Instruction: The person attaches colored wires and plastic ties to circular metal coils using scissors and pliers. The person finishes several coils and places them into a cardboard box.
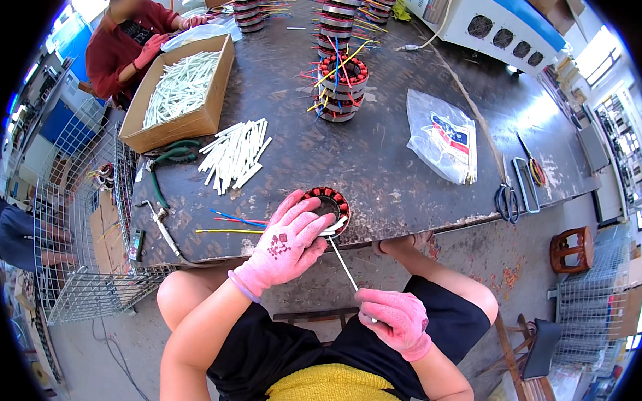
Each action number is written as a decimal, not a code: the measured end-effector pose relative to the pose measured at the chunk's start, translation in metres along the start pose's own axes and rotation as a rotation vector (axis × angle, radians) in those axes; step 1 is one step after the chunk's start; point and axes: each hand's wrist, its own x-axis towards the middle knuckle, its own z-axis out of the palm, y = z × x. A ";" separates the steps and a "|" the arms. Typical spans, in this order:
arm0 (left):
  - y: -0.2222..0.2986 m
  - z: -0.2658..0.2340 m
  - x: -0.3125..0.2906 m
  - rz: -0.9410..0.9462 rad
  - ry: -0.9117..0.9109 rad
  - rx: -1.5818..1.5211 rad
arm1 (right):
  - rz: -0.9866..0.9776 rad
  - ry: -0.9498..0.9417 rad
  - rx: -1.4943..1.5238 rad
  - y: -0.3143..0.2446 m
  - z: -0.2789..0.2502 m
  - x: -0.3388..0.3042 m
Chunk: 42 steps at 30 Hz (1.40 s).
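Red-wound ring [343, 203] is set at the near edge of the table [382, 160], partly covered by the left hand [286, 239], fingers extended; thin rod [344, 266] is pinched in the right hand [396, 320]. Ring best kept steady, rod straight. Cardboard box [169, 136] is filled with white sticks [182, 89]; brown sheet [108, 228] is held in wire basket [79, 285].

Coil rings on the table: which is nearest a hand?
The lone ring partly under the left hand; the others stand in stacks farther back.

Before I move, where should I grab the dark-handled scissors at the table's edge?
Probably by the dark finger loops, coming from the near edge of the table: the loops lie closest to that edge, with the narrow end pointing away.
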 end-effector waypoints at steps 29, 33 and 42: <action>-0.011 0.001 -0.008 -0.262 -0.043 -0.411 | 0.468 0.086 0.190 0.026 0.054 0.045; -0.011 0.003 -0.008 -0.244 0.027 -0.317 | 0.884 0.085 0.956 0.031 0.057 0.047; -0.011 0.003 -0.009 -0.181 0.074 -0.373 | 0.842 0.095 0.927 0.030 0.061 0.047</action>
